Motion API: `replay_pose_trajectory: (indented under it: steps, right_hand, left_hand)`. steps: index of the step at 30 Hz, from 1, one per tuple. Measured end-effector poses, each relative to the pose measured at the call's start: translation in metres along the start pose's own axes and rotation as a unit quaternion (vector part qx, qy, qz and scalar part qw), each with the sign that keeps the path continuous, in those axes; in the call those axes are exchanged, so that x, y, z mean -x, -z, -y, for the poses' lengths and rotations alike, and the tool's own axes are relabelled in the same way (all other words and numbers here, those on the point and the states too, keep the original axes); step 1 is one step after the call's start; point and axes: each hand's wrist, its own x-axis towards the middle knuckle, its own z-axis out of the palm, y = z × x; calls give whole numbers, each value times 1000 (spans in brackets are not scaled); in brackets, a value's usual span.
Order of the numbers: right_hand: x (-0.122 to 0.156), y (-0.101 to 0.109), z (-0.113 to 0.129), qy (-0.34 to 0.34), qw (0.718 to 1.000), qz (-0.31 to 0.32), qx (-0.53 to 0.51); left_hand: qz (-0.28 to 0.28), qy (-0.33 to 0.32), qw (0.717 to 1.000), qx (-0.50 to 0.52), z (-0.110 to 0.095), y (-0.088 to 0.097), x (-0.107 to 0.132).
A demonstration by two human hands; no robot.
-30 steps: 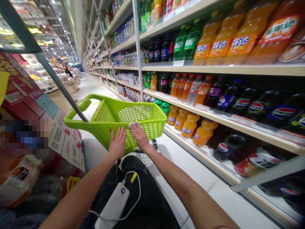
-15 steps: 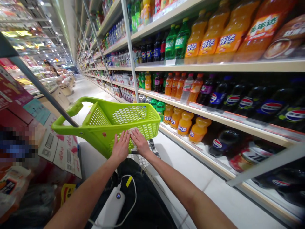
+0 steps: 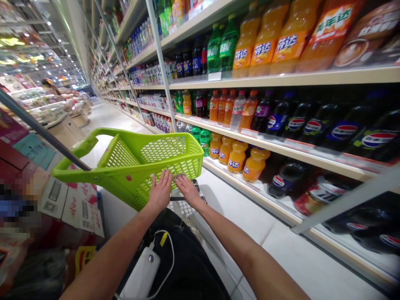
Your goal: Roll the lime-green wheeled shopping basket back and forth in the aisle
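Observation:
A lime-green plastic shopping basket cart [image 3: 115,173] with a perforated basket stands in front of me. My left hand [image 3: 160,191] lies against its near side wall, fingers stretched out and holding nothing. My right hand [image 3: 189,191] is beside it near the basket's lower front corner, with its fingers bent and close together. At its fingertips shows a small pale crumpled piece [image 3: 176,178] that looks like a wipe, mostly hidden by the fingers. The two hands are slightly apart.
Shelves [image 3: 281,79] of bottled drinks run along the right side. Cartons [image 3: 70,200] are stacked at the left. A white power bank [image 3: 142,271] with a cable rests on my dark clothing. A grey pole [image 3: 40,125] crosses the left. An aisle [image 3: 109,112] stretches ahead.
My right hand has slid down the basket's side and away from my left hand, taking the pale piece along. The view has shifted, so cart and shelves appear farther left.

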Motion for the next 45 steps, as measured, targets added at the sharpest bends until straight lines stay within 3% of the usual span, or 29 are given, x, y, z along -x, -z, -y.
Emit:
replay_pose_trajectory:
  steps: [3, 8, 12, 18, 21, 27, 31, 38, 42, 45]
  right_hand:
    - [-4, 16, -4, 2, 999, -36, -13]
    - [-38, 46, -10, -20, 997, -80, -14]
    - [-37, 36, -17, -18, 997, -73, 1]
    - [3, 11, -22, -9, 999, -37, 5]
    - [4, 20, -22, -3, 999, -41, 7]
    - [-33, 54, -34, -12, 996, -90, 10]
    - [-34, 46, -50, -15, 995, -90, 30]
    - [9, 27, -55, -19, 999, -8, 40]
    - [14, 33, -54, -24, 999, 25, 19]
    - [1, 48, -56, -15, 1000, -27, 1]
  left_hand:
    - [-7, -5, 1000, -4, -3, 0, -4]
    - [-26, 3, 1000, 1, -3, 10, -15]
    - [-23, -6, 1000, 3, -6, 14, -22]
    - [-6, -34, 999, 8, -20, 7, -21]
    - [-3, -43, 999, 15, -25, 4, -21]
    - [-19, -31, 999, 18, -25, 12, -31]
    - [-17, -30, 999, 17, -28, 19, -38]
    - [-11, -57, 998, 14, -39, 7, -40]
    - [8, -63, 998, 21, -42, 1, -39]
    - [16, -59, 998, 20, -42, 4, -42]
